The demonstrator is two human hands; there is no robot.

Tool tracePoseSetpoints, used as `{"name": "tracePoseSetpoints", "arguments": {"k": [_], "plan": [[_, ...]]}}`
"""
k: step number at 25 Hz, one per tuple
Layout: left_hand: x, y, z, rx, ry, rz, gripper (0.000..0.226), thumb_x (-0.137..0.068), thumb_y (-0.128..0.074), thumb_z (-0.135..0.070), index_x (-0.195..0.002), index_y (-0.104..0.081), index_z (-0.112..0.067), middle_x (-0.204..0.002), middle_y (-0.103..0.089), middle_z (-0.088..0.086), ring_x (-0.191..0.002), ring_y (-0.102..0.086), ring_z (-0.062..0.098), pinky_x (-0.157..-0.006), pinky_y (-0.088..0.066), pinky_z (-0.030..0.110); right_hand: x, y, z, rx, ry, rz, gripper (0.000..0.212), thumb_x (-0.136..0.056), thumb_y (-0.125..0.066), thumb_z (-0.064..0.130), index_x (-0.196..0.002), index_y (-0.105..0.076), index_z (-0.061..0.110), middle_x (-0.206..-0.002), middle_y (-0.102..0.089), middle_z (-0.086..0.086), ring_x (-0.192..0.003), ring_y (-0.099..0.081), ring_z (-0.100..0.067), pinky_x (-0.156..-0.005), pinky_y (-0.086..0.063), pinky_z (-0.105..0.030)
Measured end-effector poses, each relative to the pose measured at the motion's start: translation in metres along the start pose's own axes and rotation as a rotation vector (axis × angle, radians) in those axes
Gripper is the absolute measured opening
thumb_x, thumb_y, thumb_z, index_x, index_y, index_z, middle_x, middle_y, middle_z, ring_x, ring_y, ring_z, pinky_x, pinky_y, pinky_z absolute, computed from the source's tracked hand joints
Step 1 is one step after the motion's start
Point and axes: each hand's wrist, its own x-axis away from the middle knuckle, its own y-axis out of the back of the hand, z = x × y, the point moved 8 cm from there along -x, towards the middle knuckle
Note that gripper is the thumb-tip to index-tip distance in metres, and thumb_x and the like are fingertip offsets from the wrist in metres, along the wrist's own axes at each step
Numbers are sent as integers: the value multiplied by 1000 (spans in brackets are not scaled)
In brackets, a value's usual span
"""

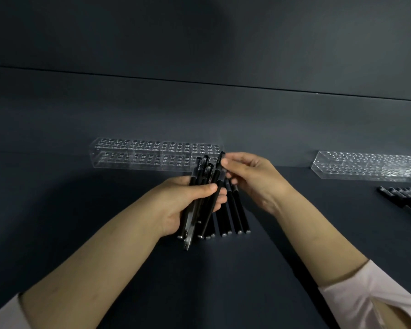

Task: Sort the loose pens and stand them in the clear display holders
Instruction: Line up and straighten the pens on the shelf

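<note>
My left hand (pixel 183 203) grips a bundle of several black pens (pixel 201 198), caps pointing away from me. My right hand (pixel 249 176) pinches the cap end of one black pen (pixel 217 176) that leans out of that bundle. Under both hands, more black pens (pixel 235 214) lie side by side on the dark table. A long clear display holder (pixel 140 153) with rows of round holes stands just behind the hands, with no pen in any hole I can see. A second clear holder (pixel 365 166) stands at the far right.
Another group of black pens (pixel 403 195) lies at the right edge, in front of the second holder. The dark table (pixel 81 210) runs back to a dark wall. Pale sleeves cover both forearms near the bottom corners.
</note>
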Motion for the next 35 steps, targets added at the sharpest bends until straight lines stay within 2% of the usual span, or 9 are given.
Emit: {"name": "tracePoseSetpoints", "arguments": {"k": [6,10,13,16,20,24,27,30,35], "plan": [[-2,0,2,-24,5,16,21,-89,-66,-12,-109,-70,-5,-99,-76,10,-91,-74,19,-66,-60,23,0,3,-1,-151,-38,-45,5,-86,-65,5,-92,-65,6,-67,-65,2,-55,-57,-5,-55,-49,-14],[-4,4,1,98,19,-41,23,-87,-67,-7,-109,-66,0,-95,-76,14,-83,-75,22,-60,-60,27,-7,48,10,-256,-65,-222,9,-87,-64,3,-79,-65,7,-58,-63,3,-51,-56,-4,-50,-48,-12],[-4,5,1,148,31,-61,23,-88,-66,-5,-109,-64,5,-96,-76,16,-82,-75,20,-59,-60,27,-8,70,5,-84,-126,-221,6,-88,-64,3,-89,-64,8,-71,-61,0,-60,-54,-7,-49,-48,-13],[-2,3,0,150,37,-57,18,-95,-53,1,-110,-61,7,-96,-76,16,-83,-75,19,-62,-61,26,-10,75,-8,179,-167,-182,20,-89,-62,3,-108,-64,5,-78,-60,-2,-64,-52,-9,-48,-47,-11],[0,-2,-1,163,17,-38,20,-97,-48,6,-113,-58,9,-98,-75,18,-88,-74,21,-66,-61,26,-12,70,-15,358,-170,-143,28,-89,-64,6,-116,-63,3,-87,-62,-5,-68,-55,-8,-50,-46,-8],[-1,3,-2,143,-19,-63,19,-91,-59,5,-109,-64,8,-95,-75,16,-85,-75,21,-69,-61,27,-12,63,-13,512,-125,-152,32,-83,-73,14,-113,-65,4,-83,-64,-1,-71,-58,-8,-55,-48,-11],[-1,3,-3,111,-47,-51,19,-91,-62,0,-109,-66,3,-99,-76,11,-90,-74,21,-68,-61,27,-9,53,-12,653,-92,-119,36,-76,-80,15,-109,-68,6,-92,-68,-6,-79,-63,-14,-69,-53,-21],[-1,4,-3,106,-60,-52,21,-92,-62,-5,-112,-64,-1,-101,-76,6,-91,-74,19,-68,-62,28,-8,43,-11,727,-63,-89,35,-75,-80,12,-107,-70,6,-87,-66,-5,-76,-62,-17,-81,-54,-29],[-2,8,-3,91,-62,-57,20,-91,-63,-5,-109,-68,3,-98,-77,9,-84,-74,14,-59,-57,20,-4,38,-12,711,-58,-81,28,-77,-78,12,-103,-70,7,-84,-65,-3,-70,-61,-16,-78,-54,-28]]}}
